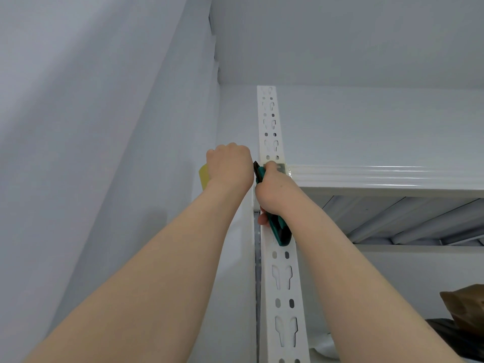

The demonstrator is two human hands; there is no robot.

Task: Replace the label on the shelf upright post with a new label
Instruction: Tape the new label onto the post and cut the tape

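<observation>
A white perforated upright post [269, 121] rises through the middle of the view. A small dark label [279, 167] under clear tape sits on it at the level of the top shelf beam. My right hand [275, 192] grips a teal and black utility knife [280, 233], whose tip lies at the post's left edge beside the label. My left hand [229, 166] is curled just left of the post and holds a yellow sheet [203, 175], mostly hidden behind it.
A white shelf beam [379, 175] runs right from the post, with metal slats [408, 218] under it. A brown bag [466, 307] and dark items lie on the lower shelf at the right. White walls stand to the left and behind.
</observation>
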